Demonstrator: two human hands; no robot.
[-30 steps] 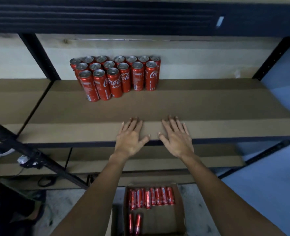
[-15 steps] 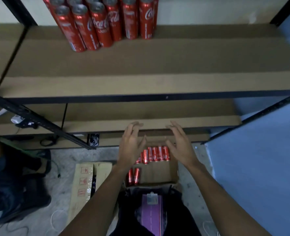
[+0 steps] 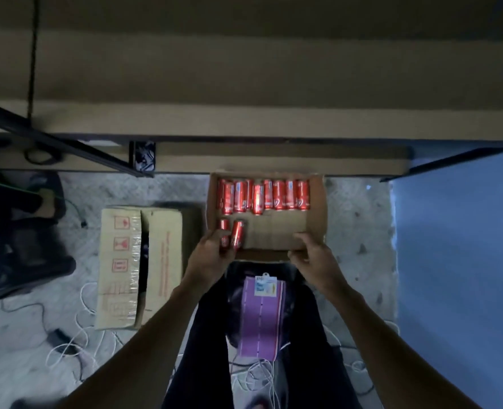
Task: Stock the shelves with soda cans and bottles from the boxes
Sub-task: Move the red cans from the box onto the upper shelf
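Observation:
An open cardboard box (image 3: 316, 219) sits on the floor below the shelf. A row of several red soda cans (image 3: 266, 196) lies along its far side. Two more red cans (image 3: 237, 236) lie at its near left corner. My left hand (image 3: 211, 255) reaches into that corner, and its fingers curl round the left one of the two cans, partly covering it. My right hand (image 3: 313, 256) hovers over the box's near wall with loosely bent fingers and holds nothing. The brown shelf board (image 3: 244, 119) runs across the top of the view.
A second, taped cardboard box (image 3: 120, 267) lies on the floor to the left. Black shelf struts (image 3: 67, 143) cross at the upper left. Cables (image 3: 64, 346) trail over the concrete floor. A blue wall (image 3: 462, 261) stands on the right. A dark bag (image 3: 17, 231) sits far left.
My view has tipped down from the shelf with its standing cans to the floor box. Both hands came off the shelf edge and dropped to the box; the left reached the two loose cans.

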